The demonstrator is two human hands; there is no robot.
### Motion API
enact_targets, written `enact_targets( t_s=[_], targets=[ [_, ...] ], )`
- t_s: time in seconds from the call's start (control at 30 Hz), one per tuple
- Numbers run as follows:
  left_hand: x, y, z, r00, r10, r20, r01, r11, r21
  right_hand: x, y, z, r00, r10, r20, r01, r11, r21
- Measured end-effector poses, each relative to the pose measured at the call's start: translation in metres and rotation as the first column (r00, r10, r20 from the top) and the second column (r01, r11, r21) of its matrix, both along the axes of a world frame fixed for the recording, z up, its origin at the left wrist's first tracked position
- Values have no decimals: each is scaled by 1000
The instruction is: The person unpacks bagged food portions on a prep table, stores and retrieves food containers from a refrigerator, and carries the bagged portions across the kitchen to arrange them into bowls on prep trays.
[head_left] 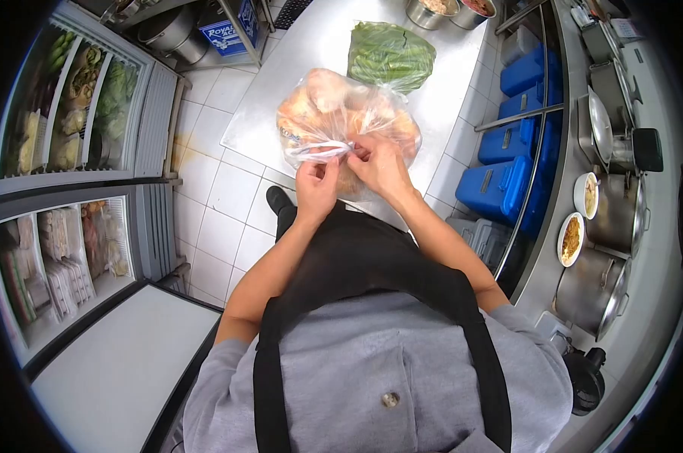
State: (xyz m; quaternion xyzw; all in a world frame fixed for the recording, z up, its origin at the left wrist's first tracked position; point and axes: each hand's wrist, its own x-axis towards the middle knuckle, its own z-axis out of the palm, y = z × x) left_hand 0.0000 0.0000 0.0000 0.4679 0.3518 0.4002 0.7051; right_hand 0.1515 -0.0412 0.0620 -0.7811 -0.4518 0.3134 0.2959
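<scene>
A clear plastic bag full of pale orange pieces that look like raw chicken rests on the steel table. Its gathered, twisted neck lies on the side nearest me. My left hand pinches a white loop of the bag's plastic between thumb and fingers. Close to it on the right, my right hand is closed on the bag's knotted neck. Just beyond the bag lies a second clear bag holding green leafy vegetables.
Metal bowls of food stand at the table's far end. To the left, an open refrigerator shows stocked shelves. Blue lidded bins line the right, below a counter with white bowls and large steel pots.
</scene>
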Motion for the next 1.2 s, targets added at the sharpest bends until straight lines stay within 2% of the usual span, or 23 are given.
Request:
enact_targets(
  t_s=[0.07,0.1,0.2,0.23,0.27,0.3,0.37,0.4,0.43,0.5,0.53,0.57,0.63,0.7,0.8,0.83,0.87,0.9,0.97,1.03,1.07,1.2],
  targets=[
    [-11,-8,6,998,-59,-24,60,998,27,-6,-8,4,997,69,45,-78,969,235],
    [3,24,-4,998,-59,6,58,992,108,10,19,-7,994,63,85,-87,947,309],
    [-13,-1,-7,989,-65,-133,66,998,2,10,1,-15,983,134,129,-170,930,326],
    [-15,1,-15,977,-17,-210,77,957,281,15,2,-16,971,191,145,-229,916,330],
    [-14,1,-22,963,51,-264,103,837,537,21,3,-17,955,246,168,-290,897,333],
    [-15,1,-14,963,50,-264,103,841,532,24,2,-16,955,248,166,-290,899,327],
    [-17,2,14,942,99,-322,214,563,798,26,2,-14,939,303,164,-338,902,267],
    [-21,4,11,955,34,-295,241,496,835,27,1,-14,938,307,160,-340,904,259],
    [-21,3,7,955,36,-294,237,503,831,27,1,-13,929,320,183,-359,901,246],
    [-22,-1,3,921,-18,-388,350,470,810,27,1,-12,917,345,202,-386,895,222],
    [-22,0,2,911,14,-411,377,374,847,28,2,-11,916,360,176,-394,889,234],
    [-22,0,1,912,18,-409,372,383,846,29,3,-10,915,375,150,-402,882,246],
    [-24,2,4,913,-15,-407,395,276,876,29,4,-11,905,395,159,-424,873,243],
    [-17,-2,3,927,6,-375,357,294,887,30,4,-6,896,411,170,-442,863,244],
    [-11,-6,17,977,-18,-214,182,598,780,32,1,5,841,507,187,-536,829,159],
    [-9,-9,16,977,-17,-214,182,599,780,33,-2,0,817,531,227,-573,792,211],
    [-7,-11,13,995,-43,-93,89,813,576,35,-4,-5,791,550,268,-609,749,261],
    [-6,-13,10,999,-30,31,19,951,307,36,-7,-9,791,550,269,-609,749,260],
    [-9,-3,1,1000,20,-16,-13,933,360,36,-13,-15,885,404,231,-464,795,390],
    [-10,9,18,919,122,-375,133,799,587,31,-18,-4,907,363,215,-420,824,380],
    [-9,13,11,893,148,-425,194,725,660,27,-22,-1,928,315,199,-368,853,370],
    [-4,24,18,893,159,-421,218,666,714,15,-31,1,923,284,261,-371,835,406]
  ],
)
